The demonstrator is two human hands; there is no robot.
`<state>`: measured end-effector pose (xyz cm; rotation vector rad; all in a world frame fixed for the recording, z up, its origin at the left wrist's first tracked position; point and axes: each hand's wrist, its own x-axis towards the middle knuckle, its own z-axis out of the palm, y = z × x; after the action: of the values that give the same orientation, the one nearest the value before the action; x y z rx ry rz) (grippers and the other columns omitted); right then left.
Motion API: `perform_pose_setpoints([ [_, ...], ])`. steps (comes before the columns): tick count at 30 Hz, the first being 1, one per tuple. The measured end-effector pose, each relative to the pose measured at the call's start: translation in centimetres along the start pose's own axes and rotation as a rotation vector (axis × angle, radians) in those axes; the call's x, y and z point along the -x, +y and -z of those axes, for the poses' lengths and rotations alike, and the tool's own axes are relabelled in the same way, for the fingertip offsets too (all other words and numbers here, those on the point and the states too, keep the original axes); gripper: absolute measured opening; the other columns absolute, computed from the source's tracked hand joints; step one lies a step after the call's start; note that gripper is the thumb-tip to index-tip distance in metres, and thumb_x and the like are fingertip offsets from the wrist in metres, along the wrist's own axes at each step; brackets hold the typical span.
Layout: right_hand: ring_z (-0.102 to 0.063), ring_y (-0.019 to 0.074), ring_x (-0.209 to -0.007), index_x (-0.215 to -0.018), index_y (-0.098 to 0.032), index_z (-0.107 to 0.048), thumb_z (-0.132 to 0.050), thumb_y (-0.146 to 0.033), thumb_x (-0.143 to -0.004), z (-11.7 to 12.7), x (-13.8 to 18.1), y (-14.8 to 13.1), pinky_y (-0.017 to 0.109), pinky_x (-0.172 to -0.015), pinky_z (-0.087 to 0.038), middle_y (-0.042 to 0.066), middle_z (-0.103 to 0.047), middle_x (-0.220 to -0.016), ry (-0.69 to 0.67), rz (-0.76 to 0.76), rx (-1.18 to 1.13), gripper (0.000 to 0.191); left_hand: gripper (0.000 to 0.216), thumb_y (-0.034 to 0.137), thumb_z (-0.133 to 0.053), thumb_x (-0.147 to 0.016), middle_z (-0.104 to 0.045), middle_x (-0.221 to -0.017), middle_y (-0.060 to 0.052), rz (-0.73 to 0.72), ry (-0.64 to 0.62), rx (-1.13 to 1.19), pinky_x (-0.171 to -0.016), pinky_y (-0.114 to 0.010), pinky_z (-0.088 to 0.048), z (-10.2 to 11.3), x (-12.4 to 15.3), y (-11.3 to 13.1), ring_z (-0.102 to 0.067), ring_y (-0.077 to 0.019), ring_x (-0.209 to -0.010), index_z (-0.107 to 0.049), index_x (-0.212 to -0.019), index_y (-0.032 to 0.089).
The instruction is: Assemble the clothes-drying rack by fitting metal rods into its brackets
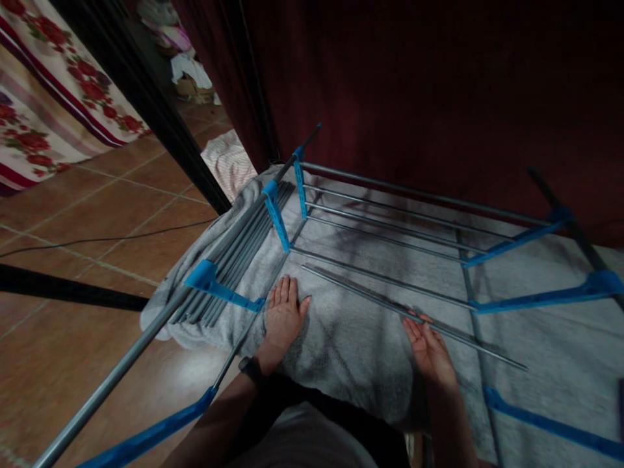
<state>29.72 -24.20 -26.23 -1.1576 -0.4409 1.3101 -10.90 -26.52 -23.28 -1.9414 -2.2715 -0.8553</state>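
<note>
My right hand [429,348] is closed around a thin grey metal rod [351,288], with fingers under it and thumb on top. The rod slants above a grey blanket [336,344], its ends free of any bracket. My left hand [284,317] lies flat on the blanket, fingers stretched, just beside a blue plastic bracket [224,292]. Around both hands stands a partly assembled rack of metal tubes. Several crossbars [385,224] span its far part between blue brackets on the left and right side poles. One side pole [156,328] runs along the left.
A bundle of grey tubes [234,260] lies on the blanket at the left. Black bars [73,286] cross the left side, with a cable [107,238] on the tiled floor. A dark red curtain [414,84] hangs behind. Another blue bracket [550,422] is at the near right.
</note>
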Motion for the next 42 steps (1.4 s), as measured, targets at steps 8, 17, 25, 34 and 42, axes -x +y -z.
perform_pose_setpoints([
  [8,-0.08,0.0338,-0.15,-0.103,-0.037,-0.091,-0.111,-0.055,-0.081,0.1,-0.1,0.2,0.067,-0.149,-0.044,0.005,-0.094,-0.119,-0.007,0.001,0.001,0.035,0.051,0.045,-0.062,-0.119,-0.077,-0.167,-0.02,0.127,0.04,0.33,-0.135,-0.063,-0.06,-0.8,-1.0,-0.2,-0.07,-0.0384,-0.162,-0.072,-0.164,0.025],
  [17,-0.083,0.0351,-0.142,-0.101,-0.038,-0.092,-0.114,-0.059,-0.074,0.0,0.0,0.1,0.07,-0.151,-0.039,0.004,-0.094,-0.113,0.049,-0.019,0.012,0.04,0.04,0.045,-0.096,-0.092,-0.09,-0.119,-0.011,0.796,-0.078,1.434,-0.115,-0.052,-0.07,-1.4,-4.0,3.7,-0.089,-0.0322,-0.122,-0.08,-0.122,0.024],
  [25,-0.082,0.0307,-0.145,-0.096,-0.039,-0.092,-0.112,-0.056,-0.082,0.3,-0.3,0.8,0.066,-0.149,-0.044,0.001,-0.094,-0.127,-0.022,0.033,-0.026,0.029,0.014,0.013,-0.09,-0.096,-0.093,-0.116,-0.013,1.092,-0.138,1.732,-0.116,-0.047,-0.072,0.4,-5.3,4.8,-0.092,-0.029,-0.118,-0.082,-0.105,0.019],
  [34,-0.085,0.0271,-0.14,-0.099,-0.038,-0.092,-0.114,-0.046,-0.08,0.6,-0.9,0.9,0.059,-0.147,-0.049,0.0,-0.095,-0.119,0.042,0.047,-0.116,0.031,0.033,0.004,-0.097,-0.092,-0.09,-0.09,-0.008,1.248,-0.024,1.729,-0.092,-0.032,-0.073,0.9,-5.6,6.0,-0.089,-0.0194,-0.083,-0.072,-0.076,0.018],
  [42,-0.089,0.0224,-0.124,-0.092,-0.034,-0.088,-0.111,-0.046,-0.086,0.1,-0.7,1.1,0.05,-0.134,-0.062,-0.001,-0.094,-0.113,0.099,0.095,-0.146,0.027,0.03,0.009,-0.111,-0.076,-0.091,-0.097,-0.01,1.115,-0.19,1.733,-0.096,-0.035,-0.072,0.1,-4.2,7.9,-0.091,-0.0247,-0.098,-0.084,-0.087,0.016],
])
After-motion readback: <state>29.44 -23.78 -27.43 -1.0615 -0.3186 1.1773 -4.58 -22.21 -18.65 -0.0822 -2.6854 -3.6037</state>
